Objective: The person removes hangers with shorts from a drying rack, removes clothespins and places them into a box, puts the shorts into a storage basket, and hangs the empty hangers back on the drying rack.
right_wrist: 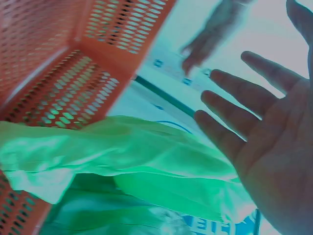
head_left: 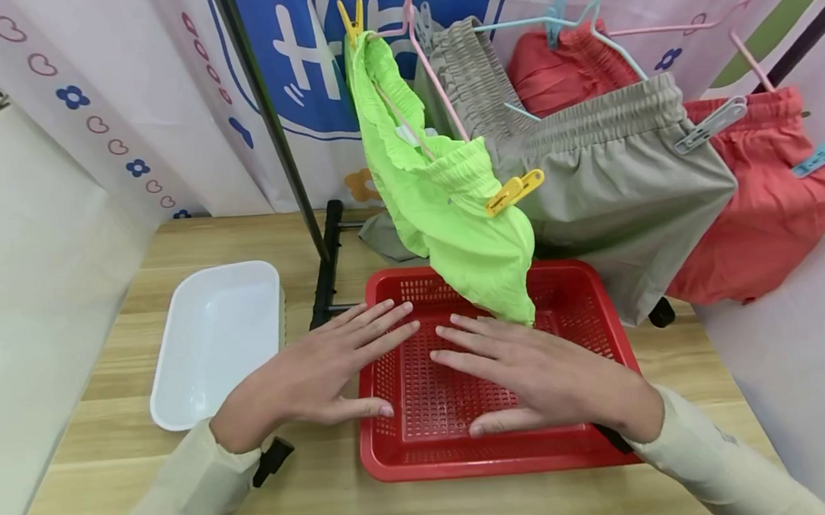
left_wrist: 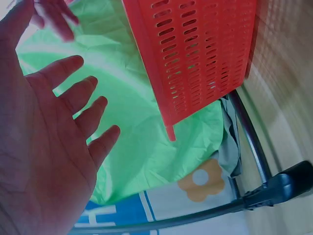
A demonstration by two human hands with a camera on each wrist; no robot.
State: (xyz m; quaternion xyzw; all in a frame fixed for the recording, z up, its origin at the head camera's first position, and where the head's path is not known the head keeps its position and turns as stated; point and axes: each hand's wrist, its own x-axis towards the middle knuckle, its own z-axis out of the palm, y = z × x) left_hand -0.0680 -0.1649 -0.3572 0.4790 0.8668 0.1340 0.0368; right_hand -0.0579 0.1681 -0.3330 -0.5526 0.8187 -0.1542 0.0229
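Palm down, my left hand (head_left: 321, 367) hovers over the left rim of a red plastic basket (head_left: 502, 466), fingers spread and nothing in them. Above the basket's middle is my right hand (head_left: 532, 367), its fingers also straight and holding nothing. Bright green shorts (head_left: 445, 203) hang from a pink hanger (head_left: 440, 75) just beyond both hands, their lower end dipping over the basket. Yellow clothespins (head_left: 515, 193) clip the waistband. In the left wrist view, the left fingers (left_wrist: 80, 95) stand apart from the green cloth. The right wrist view shows the right fingers (right_wrist: 230, 93) outstretched beside it.
Grey shorts (head_left: 607, 167) and red shorts (head_left: 759, 207) hang to the right on hangers with clothespins. A white tub (head_left: 214, 348) sits on the wooden table at the left. Between tub and basket stands the black rack's foot (head_left: 325, 283). A printed curtain hangs behind.
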